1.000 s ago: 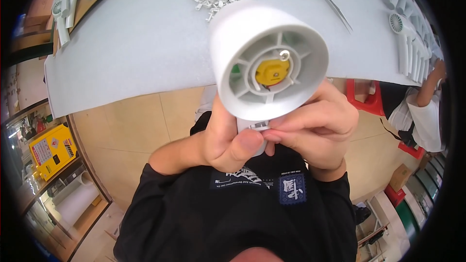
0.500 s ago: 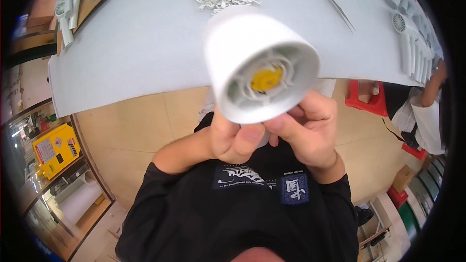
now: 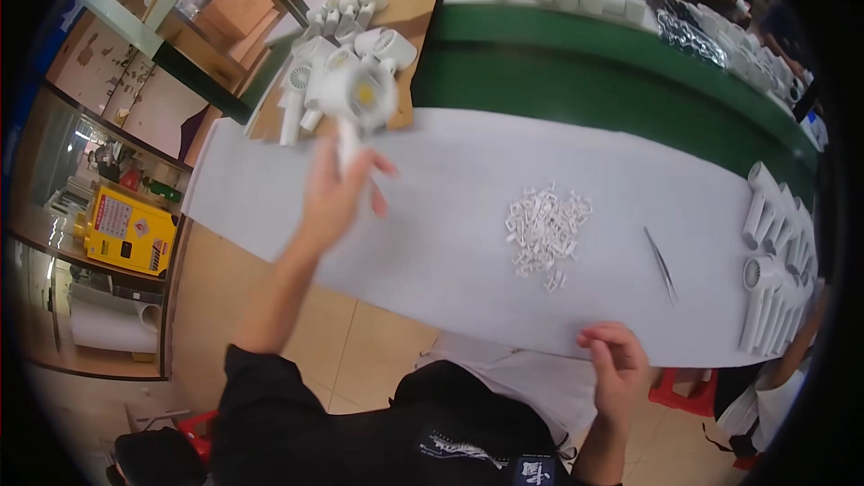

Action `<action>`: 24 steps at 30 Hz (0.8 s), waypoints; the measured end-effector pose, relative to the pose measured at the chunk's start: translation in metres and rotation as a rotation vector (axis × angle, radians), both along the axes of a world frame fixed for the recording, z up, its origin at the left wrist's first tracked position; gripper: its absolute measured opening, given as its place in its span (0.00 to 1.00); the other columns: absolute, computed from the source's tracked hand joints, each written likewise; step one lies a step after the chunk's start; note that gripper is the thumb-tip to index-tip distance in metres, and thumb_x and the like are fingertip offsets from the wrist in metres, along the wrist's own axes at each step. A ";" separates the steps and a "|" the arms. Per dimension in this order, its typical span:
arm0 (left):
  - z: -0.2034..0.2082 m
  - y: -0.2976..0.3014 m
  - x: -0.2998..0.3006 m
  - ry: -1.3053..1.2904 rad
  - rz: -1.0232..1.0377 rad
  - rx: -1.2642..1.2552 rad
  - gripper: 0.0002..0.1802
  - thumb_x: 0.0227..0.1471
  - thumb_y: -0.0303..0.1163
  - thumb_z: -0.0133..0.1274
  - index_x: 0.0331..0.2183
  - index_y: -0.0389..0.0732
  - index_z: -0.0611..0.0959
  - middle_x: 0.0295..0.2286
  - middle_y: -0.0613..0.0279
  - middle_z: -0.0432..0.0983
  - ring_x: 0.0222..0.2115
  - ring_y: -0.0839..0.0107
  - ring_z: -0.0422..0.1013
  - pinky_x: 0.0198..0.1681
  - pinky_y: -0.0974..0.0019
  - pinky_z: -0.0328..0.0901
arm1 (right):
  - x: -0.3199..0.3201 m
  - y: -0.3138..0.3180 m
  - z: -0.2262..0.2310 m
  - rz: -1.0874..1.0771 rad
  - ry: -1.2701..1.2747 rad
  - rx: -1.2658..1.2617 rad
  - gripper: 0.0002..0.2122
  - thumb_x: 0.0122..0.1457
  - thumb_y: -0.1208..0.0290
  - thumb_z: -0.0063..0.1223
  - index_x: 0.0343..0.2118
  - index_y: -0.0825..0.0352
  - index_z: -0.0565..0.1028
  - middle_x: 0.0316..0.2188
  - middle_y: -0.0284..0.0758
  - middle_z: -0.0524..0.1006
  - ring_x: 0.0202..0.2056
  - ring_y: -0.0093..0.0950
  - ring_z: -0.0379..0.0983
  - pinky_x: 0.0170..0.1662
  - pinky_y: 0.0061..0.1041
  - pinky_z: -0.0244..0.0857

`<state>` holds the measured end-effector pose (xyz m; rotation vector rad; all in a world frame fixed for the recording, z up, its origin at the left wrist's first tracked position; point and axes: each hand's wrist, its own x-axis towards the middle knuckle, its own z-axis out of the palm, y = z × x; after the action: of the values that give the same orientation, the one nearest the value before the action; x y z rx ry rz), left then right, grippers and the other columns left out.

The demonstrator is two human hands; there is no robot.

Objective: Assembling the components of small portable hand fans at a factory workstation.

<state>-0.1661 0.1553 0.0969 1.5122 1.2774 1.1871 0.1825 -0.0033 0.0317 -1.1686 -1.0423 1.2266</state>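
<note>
My left hand [image 3: 333,193] reaches over the table's far left, gripping the handle of a white hair dryer housing [image 3: 387,99]; some of its fingers stick out to the right. The barrel, blurred by motion, points up with yellow showing inside its round opening. It is in front of a group of similar white housings [image 3: 301,78] on brown cardboard [image 3: 416,13]; whether it touches them I cannot tell. My right hand [image 3: 619,364] is at the table's front edge, fingers curled together, nothing visible in them. A heap of small white plastic parts [image 3: 544,229] lies mid-table.
Metal tweezers [image 3: 661,266] lie right of the heap on the pale table cover [image 3: 432,261]. More white housings [image 3: 776,297] line the right end. Beyond runs a green surface [image 3: 558,63] bearing white parts, with other people's hands behind. A red stool [image 3: 684,391] stands at the lower right.
The housing has gone from both hands close in front of me to my left hand alone, out at the far left. My right hand has let go. The view has shifted, showing more table.
</note>
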 end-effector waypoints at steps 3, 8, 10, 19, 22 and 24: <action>0.042 0.090 -0.025 0.336 0.200 0.207 0.22 0.54 0.31 0.48 0.49 0.34 0.63 0.28 0.51 0.75 0.18 0.72 0.72 0.22 0.68 0.68 | 0.039 0.001 -0.001 -0.151 -0.117 0.032 0.03 0.57 0.82 0.45 0.33 0.71 0.72 0.30 0.35 0.73 0.33 0.23 0.69 0.40 0.21 0.63; 0.045 0.282 -0.047 1.015 0.386 0.318 0.29 0.46 0.43 0.52 0.45 0.31 0.71 0.35 0.41 0.75 0.36 0.50 0.73 0.43 0.56 0.66 | 0.087 -0.003 0.006 -0.450 -0.248 0.011 0.02 0.57 0.80 0.49 0.33 0.71 0.72 0.29 0.33 0.73 0.32 0.21 0.69 0.40 0.19 0.64; 0.025 0.348 -0.053 1.227 0.314 0.351 0.31 0.44 0.44 0.52 0.44 0.30 0.71 0.40 0.41 0.74 0.40 0.50 0.72 0.44 0.56 0.66 | 0.089 -0.008 0.015 -0.556 -0.271 -0.023 0.02 0.57 0.80 0.49 0.33 0.71 0.73 0.29 0.32 0.74 0.32 0.21 0.70 0.40 0.19 0.64; -0.109 0.507 -0.171 1.464 0.175 0.294 0.24 0.48 0.46 0.53 0.41 0.38 0.78 0.40 0.45 0.73 0.44 0.46 0.67 0.49 0.50 0.61 | 0.151 -0.042 -0.001 -0.939 -0.788 -0.078 0.09 0.51 0.77 0.56 0.37 0.69 0.74 0.33 0.37 0.75 0.35 0.29 0.72 0.37 0.21 0.65; -0.121 0.525 -0.163 1.541 0.253 0.116 0.24 0.50 0.44 0.51 0.47 0.41 0.75 0.46 0.46 0.70 0.49 0.49 0.65 0.52 0.52 0.59 | 0.176 -0.035 -0.004 -1.003 -1.360 -0.005 0.18 0.49 0.75 0.56 0.44 0.70 0.69 0.44 0.45 0.70 0.46 0.42 0.66 0.47 0.35 0.62; -0.084 0.540 -0.197 1.208 0.157 0.287 0.28 0.50 0.47 0.51 0.49 0.39 0.73 0.50 0.47 0.66 0.53 0.52 0.61 0.56 0.54 0.56 | 0.198 -0.028 -0.014 -1.006 -1.466 -0.008 0.27 0.46 0.73 0.57 0.51 0.71 0.63 0.49 0.48 0.66 0.52 0.45 0.60 0.57 0.38 0.54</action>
<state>-0.3634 0.6954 0.0129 2.5336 2.0432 0.4628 0.3804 -0.0309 0.0178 -2.2344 -1.0887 -0.6067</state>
